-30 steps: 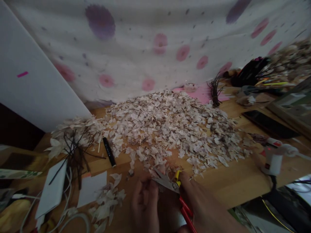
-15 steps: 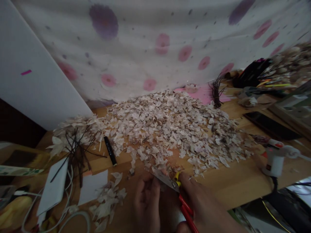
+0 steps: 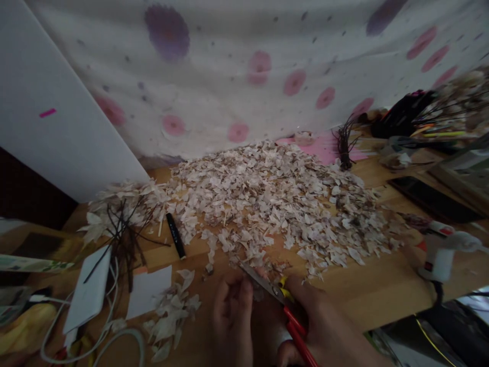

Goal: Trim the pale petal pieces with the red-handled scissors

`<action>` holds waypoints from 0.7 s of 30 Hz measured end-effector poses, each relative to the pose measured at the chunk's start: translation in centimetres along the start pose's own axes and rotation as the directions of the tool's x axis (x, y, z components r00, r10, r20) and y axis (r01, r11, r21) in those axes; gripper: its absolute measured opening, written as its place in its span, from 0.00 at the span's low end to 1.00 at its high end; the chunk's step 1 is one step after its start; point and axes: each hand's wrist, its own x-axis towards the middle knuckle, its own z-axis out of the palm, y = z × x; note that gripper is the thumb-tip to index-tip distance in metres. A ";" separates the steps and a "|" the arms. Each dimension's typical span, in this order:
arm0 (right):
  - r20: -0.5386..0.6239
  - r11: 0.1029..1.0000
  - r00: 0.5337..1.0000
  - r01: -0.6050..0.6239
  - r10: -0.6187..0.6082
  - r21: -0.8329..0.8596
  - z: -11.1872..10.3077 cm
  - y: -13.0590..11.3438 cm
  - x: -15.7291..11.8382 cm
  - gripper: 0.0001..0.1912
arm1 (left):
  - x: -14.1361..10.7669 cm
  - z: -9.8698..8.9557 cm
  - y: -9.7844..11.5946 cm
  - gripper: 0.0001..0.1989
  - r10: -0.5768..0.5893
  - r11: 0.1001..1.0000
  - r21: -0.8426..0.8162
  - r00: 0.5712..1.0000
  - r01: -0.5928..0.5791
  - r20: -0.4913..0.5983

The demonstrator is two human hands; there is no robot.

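At the near edge of a smooth, pale-brown wooden bench, the right hand grasps red-handled scissors with slim, tapering, grey metal blades; a yellow piece sits beside the pivot. The blades point left and away, their tips just beside the left hand, whose fingers curl toward the thumb; whether they pinch anything cannot be told. Beyond the scissors spreads a broad, shallow heap of papery, off-white to brownish flakes, crinkled and irregular in outline. To the left lie a small cluster of larger pale flakes, a flat piece of white paper and a cylindrical black marker; farther left, thin, dark, branching twigs adjoin a smooth, white, rectangular device. At right are a white plastic glue gun and a flat, black, rectangular phone. A white cloth with pink and purple blossoms hangs at the far side.
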 end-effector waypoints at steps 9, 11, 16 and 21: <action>-0.001 0.994 1.000 0.031 -0.032 0.102 -0.2 0.2 0.0 0.19 | -0.1 -0.2 0.5 0.19 0.008 0.999 0.034 1.000 -0.008 -0.010; 0.010 0.990 0.999 0.034 -0.036 0.135 -0.2 0.2 0.0 0.21 | 0.0 -0.2 0.5 0.19 0.008 1.000 0.011 1.000 -0.008 0.013; 0.010 0.996 0.999 0.046 -0.045 -0.082 0.3 0.6 -0.1 0.33 | 0.0 -0.3 0.0 0.19 -0.014 0.998 -0.058 1.000 0.015 0.006; -0.010 0.979 0.995 0.093 -0.096 -0.179 0.6 0.8 -0.2 0.37 | -0.2 0.0 -0.1 0.20 -0.054 0.995 -0.082 0.998 0.052 -0.015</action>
